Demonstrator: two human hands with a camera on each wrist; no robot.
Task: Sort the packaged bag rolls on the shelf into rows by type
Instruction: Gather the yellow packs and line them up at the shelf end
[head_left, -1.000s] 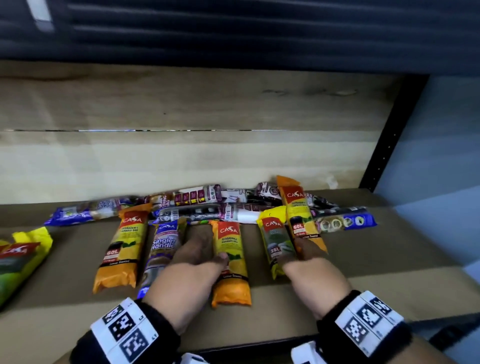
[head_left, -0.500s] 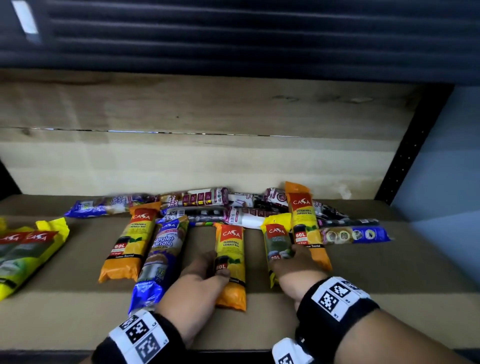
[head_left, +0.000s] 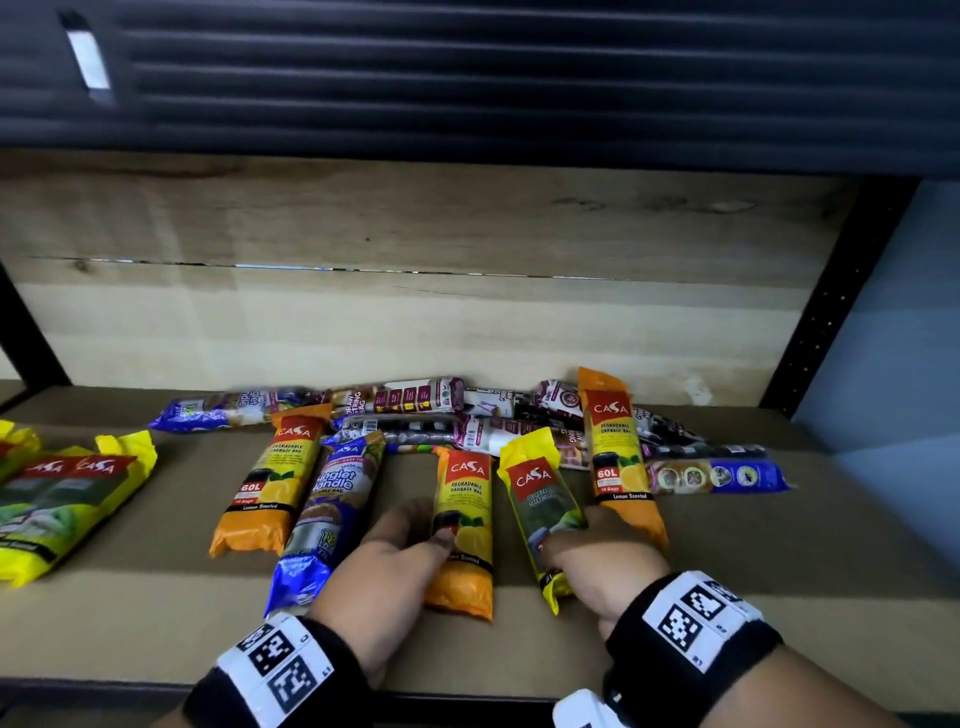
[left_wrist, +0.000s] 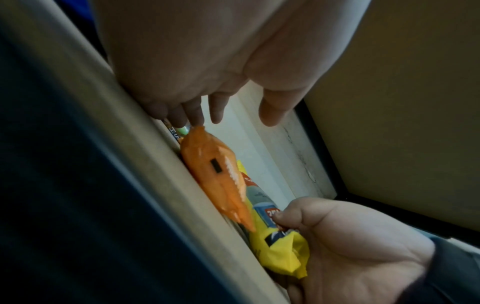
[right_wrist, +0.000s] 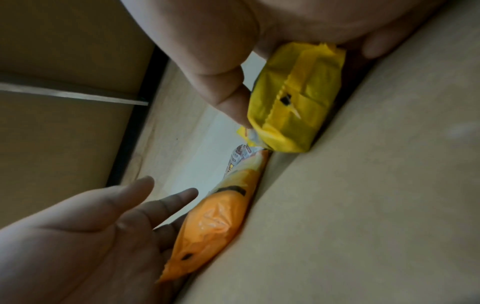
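Note:
My left hand (head_left: 415, 525) lies flat on the shelf with straight fingers, its thumb touching the middle orange Casa pack (head_left: 462, 530). The right wrist view shows that left hand (right_wrist: 103, 222) beside the orange pack (right_wrist: 213, 222). My right hand (head_left: 587, 545) grips the near end of a yellow Casa pack (head_left: 537, 499); its thumb (right_wrist: 228, 98) presses on the yellow pack (right_wrist: 291, 102). Two more orange 60L packs lie at the left (head_left: 270, 488) and right (head_left: 618, 457). A blue singlet-handle pack (head_left: 332, 509) lies by my left wrist.
Maroon-and-white drawstring packs (head_left: 415, 400) and blue packs (head_left: 223, 410) (head_left: 717, 475) are heaped along the back wall. Yellow packs (head_left: 62, 499) lie at the far left. A black upright (head_left: 831, 301) bounds the shelf board (head_left: 779, 571) on the right.
My right hand has drawn the yellow pack a little towards the shelf's front edge. My left hand has stayed beside the middle orange pack.

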